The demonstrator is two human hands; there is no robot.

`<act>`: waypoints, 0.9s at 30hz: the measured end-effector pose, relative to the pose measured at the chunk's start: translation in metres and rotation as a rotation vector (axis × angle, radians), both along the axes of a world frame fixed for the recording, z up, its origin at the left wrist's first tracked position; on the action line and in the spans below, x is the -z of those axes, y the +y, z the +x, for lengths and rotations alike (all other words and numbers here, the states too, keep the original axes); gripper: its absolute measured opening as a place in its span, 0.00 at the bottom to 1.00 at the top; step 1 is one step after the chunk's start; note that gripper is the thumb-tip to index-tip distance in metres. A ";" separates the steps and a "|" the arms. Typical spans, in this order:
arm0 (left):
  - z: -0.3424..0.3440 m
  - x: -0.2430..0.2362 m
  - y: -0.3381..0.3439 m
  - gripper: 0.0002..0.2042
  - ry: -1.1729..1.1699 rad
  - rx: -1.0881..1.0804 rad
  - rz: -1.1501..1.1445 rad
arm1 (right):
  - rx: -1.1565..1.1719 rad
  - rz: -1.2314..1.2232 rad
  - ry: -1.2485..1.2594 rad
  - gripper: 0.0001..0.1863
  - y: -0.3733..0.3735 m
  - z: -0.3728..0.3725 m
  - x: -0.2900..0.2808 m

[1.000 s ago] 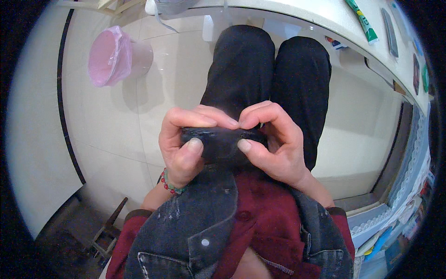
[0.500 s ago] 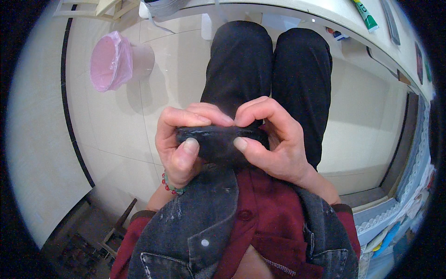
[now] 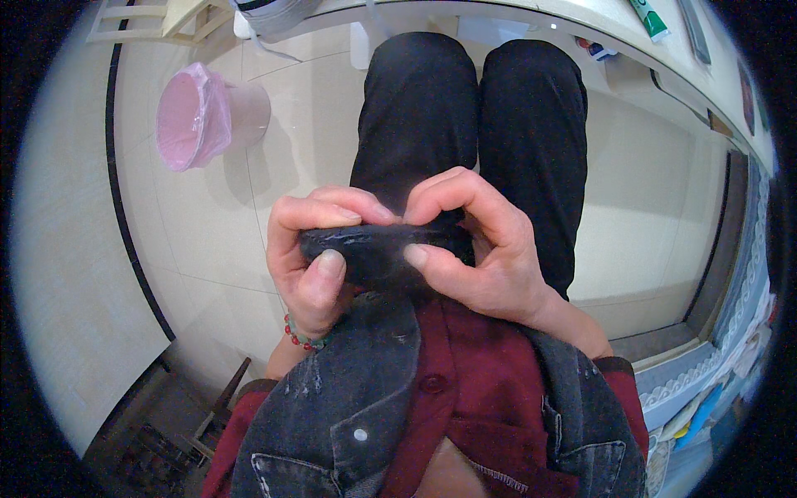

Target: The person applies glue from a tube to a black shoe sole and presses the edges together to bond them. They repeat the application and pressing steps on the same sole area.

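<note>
Above my lap, both hands hold a black, oblong item with a soft-looking body and a glossy streak along its upper edge; its exact kind does not show. My left hand grips the left end, thumb on the near face and fingers curled over the top. At the other end my right hand pinches it between thumb and bent fingers. The fingertips of both hands nearly meet at the middle of the top edge. The far side and underside are hidden. A red and green bead bracelet circles my left wrist.
A pink bin with a plastic liner stands on the tiled floor to the left. Ahead, beyond my knees, runs a white table with a green and white tube. Lace-edged cloth borders the right side; dark wooden furniture stands lower left.
The whole view has shifted slightly, so my hands and legs sit a little further left in it. Both hands keep the same grip on the black item.
</note>
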State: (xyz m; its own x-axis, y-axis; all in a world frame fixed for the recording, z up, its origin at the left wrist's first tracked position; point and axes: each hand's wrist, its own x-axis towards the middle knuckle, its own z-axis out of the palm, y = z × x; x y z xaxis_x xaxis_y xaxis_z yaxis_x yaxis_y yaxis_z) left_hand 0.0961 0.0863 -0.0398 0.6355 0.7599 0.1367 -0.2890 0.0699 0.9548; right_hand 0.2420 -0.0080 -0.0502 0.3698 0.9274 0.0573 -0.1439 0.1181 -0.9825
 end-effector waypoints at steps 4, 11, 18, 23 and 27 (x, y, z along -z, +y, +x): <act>0.002 0.000 0.000 0.15 0.016 -0.004 0.014 | 0.010 -0.011 0.011 0.13 0.000 0.001 -0.001; 0.004 0.000 -0.001 0.15 0.041 -0.007 0.005 | 0.017 -0.003 0.003 0.12 -0.001 0.004 0.000; 0.004 0.002 -0.001 0.15 0.035 -0.021 -0.012 | 0.011 0.000 -0.011 0.12 0.001 0.004 0.001; 0.003 0.003 0.001 0.15 0.044 -0.020 0.001 | 0.000 0.006 -0.006 0.12 0.003 0.004 0.002; 0.003 0.005 0.002 0.16 0.037 -0.021 0.015 | -0.003 -0.001 -0.003 0.12 0.003 0.004 0.002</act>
